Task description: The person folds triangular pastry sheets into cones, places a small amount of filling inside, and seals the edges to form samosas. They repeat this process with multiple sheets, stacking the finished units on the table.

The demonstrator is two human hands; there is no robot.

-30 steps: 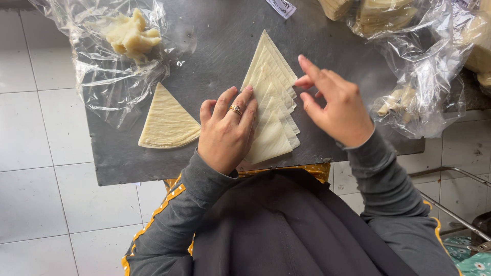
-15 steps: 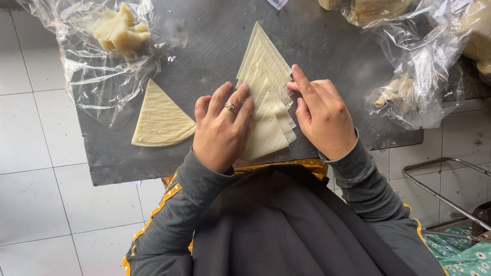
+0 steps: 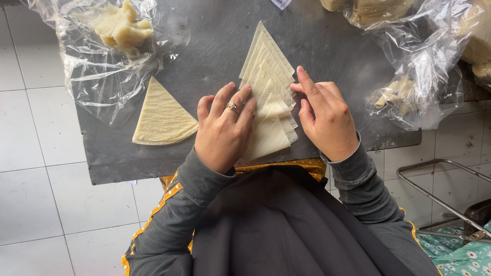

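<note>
Head view: stack of triangular pastry sheets lies fanned on the dark slate slab, near its front edge. Left hand rests flat on the stack's left side, fingers extended, ring visible. Right hand touches the stack's right edge, fingertips apparently pinching a sheet corner. Separate folded wedge lies left; dough lump in plastic bag beyond.

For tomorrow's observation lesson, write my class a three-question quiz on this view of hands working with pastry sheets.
1. True or false: the left hand wears a ring.
2. What does the right hand touch? A) clear plastic bag B) fanned stack of pale triangular pastry sheets C) metal rack
3. Which side of that stack does the separate pale quarter-round wrapper pile lie on?

Key: 1 true; 2 B; 3 its left.
</note>
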